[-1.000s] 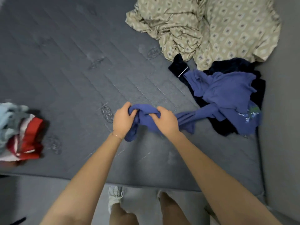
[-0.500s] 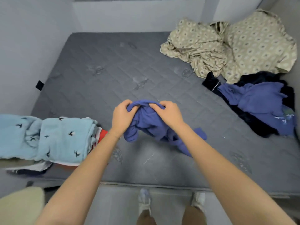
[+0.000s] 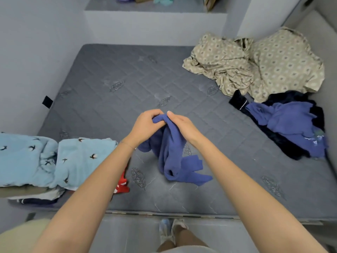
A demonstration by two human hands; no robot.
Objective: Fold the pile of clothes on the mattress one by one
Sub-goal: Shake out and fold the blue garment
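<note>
1. The two hands are close together above the near middle of the mattress (image 3: 116,73), both gripping the same bunched top of a blue garment (image 3: 170,152).
2. The left hand (image 3: 145,125) has its fingers curled over the fabric from the left side; a thin bracelet shows at its wrist.
3. The right hand (image 3: 183,125) pinches the same bunch from the right, thumb tip up against the left hand's fingers.
4. The blue garment hangs down from that grip in a crumpled length, and its lower end trails on the mattress just in front of the person, with one end lying out towards the right.
5. To the left, at the mattress's near edge, sits a stack of clothes topped by a light blue cloth with small bird prints (image 3: 54,157); a red garment (image 3: 122,185) pokes out from under it, beside the left forearm.
6. To the right, well apart from the hands, lies the unfolded pile (image 3: 288,125): a blue top spread over dark navy clothing, up against the wall.
7. Behind that pile, in the far right corner, a beige patterned sheet (image 3: 264,64) is heaped loosely.
8. The person's shoes (image 3: 169,232) are on the floor just before the mattress edge.
9. A ledge (image 3: 155,8) beyond the head of the mattress carries a few small things, too blurred to tell.
</note>
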